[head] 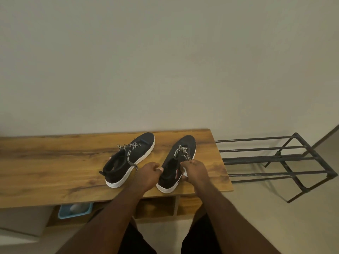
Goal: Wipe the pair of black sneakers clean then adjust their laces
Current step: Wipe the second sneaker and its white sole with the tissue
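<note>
Two black sneakers with white soles stand on a wooden bench top (55,162), toes toward the wall. The left sneaker (132,158) has its speckled laces lying loose over its side. My hands flank the opening of the right sneaker (185,143). My left hand (148,175) is curled at the collar on the sneaker's left side. My right hand (194,173) pinches the speckled laces (181,151) near the tongue and also seems to hold something small and white against the shoe's right side.
A black metal rack (278,158) stands on the floor just right of the bench. Under the bench are open wooden compartments (156,206) and a blue tray (75,210) holding a pale object. A plain wall rises behind the bench.
</note>
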